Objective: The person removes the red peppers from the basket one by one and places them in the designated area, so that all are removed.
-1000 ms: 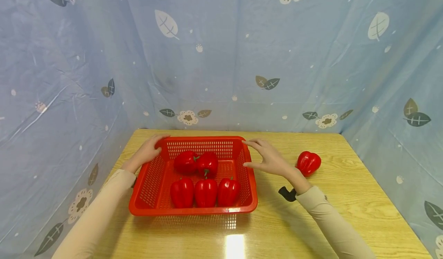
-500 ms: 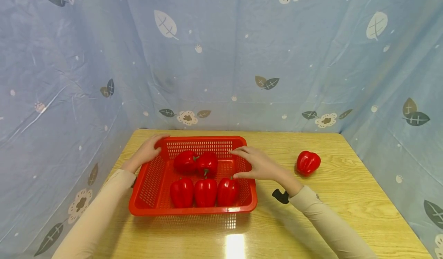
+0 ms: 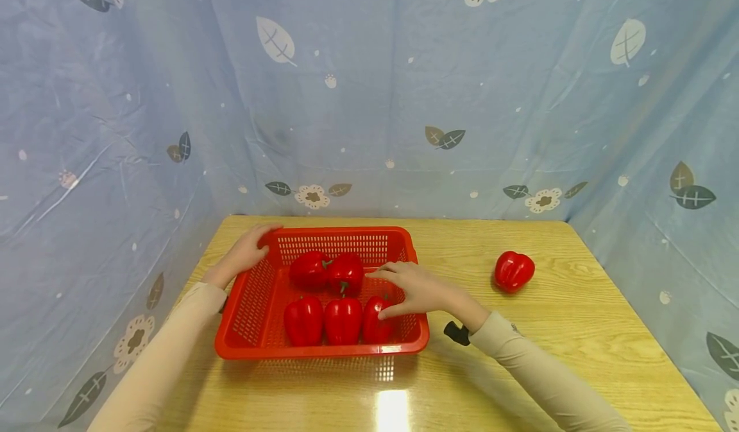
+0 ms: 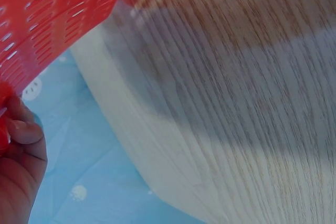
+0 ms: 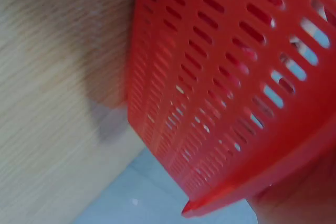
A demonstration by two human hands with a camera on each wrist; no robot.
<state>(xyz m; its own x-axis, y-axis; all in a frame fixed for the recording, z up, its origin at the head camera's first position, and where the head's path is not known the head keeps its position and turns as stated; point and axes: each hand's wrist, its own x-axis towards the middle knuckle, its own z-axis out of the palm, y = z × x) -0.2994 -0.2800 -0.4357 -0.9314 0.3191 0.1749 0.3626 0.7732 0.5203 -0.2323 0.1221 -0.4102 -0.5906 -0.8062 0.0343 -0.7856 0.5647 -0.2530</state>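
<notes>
The left hand [image 3: 245, 251] grips the red basket [image 3: 288, 354] by its far-left corner, on the surface [image 3: 566, 303]. The right hand [image 3: 416, 287] — fingers spread, nothing grasped — hovers over the near-right pepper [image 3: 373, 330] inside.

hands [image 4: 23, 156] [image 5: 302, 198]: cut off, both wrist views | basket [image 5: 294, 150]: likewise | front-right pepper [image 3: 375, 330]: partly behind thumb [image 3: 395, 311]

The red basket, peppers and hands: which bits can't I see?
Head view: some of the front right pepper, behind the right hand.
Head view: right rim of the red basket, partly behind that hand.
Right wrist view: most of that hand, behind the basket or past the edge.
Left wrist view: part of the left hand, beyond the left edge.
</notes>
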